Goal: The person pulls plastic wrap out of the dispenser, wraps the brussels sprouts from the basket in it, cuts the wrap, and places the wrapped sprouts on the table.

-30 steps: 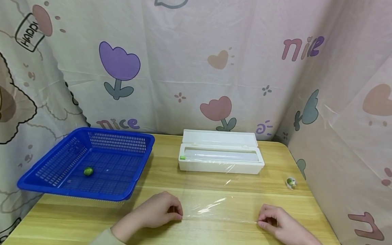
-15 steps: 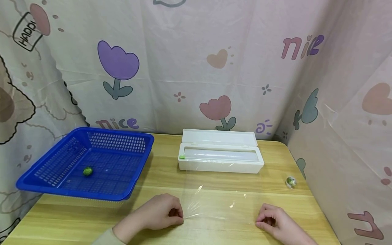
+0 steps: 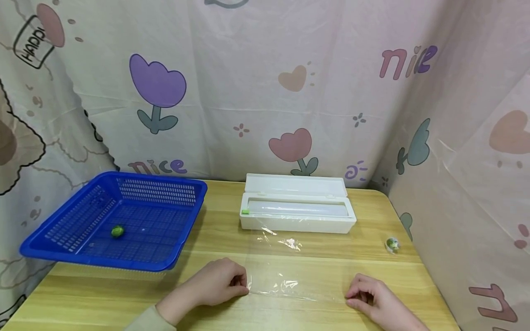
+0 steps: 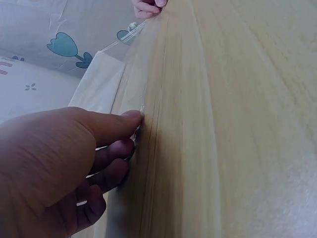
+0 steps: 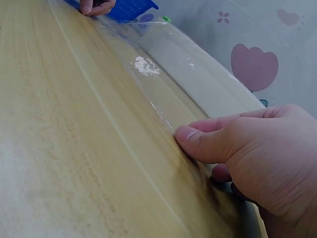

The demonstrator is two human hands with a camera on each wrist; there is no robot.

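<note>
A sheet of clear plastic wrap (image 3: 285, 280) stretches from the white dispenser box (image 3: 296, 224) toward the front of the table. My left hand (image 3: 217, 282) pinches its near left corner between thumb and forefinger; the left wrist view shows the thumb (image 4: 119, 124) pressed on the film's edge. At the near right corner, my right hand (image 3: 374, 299) pinches the film the same way, its thumb (image 5: 198, 144) on the edge in the right wrist view. The film lies low over the wood, with shiny wrinkles. Inside the box, its lid raised, sits the wrap roll (image 3: 298, 209).
A blue plastic basket (image 3: 165, 265) stands at the left, holding a small green round vegetable (image 3: 118, 231). Near the right table edge lies a similar small one wrapped in film (image 3: 392, 245). A green slider (image 3: 245, 212) sits at the box's left end. Printed curtains enclose the table.
Both hands stay at the film's corners, with the left one rising slightly. Glare and wrinkles on the film have shifted, some now close to the box. The head view has drifted slightly.
</note>
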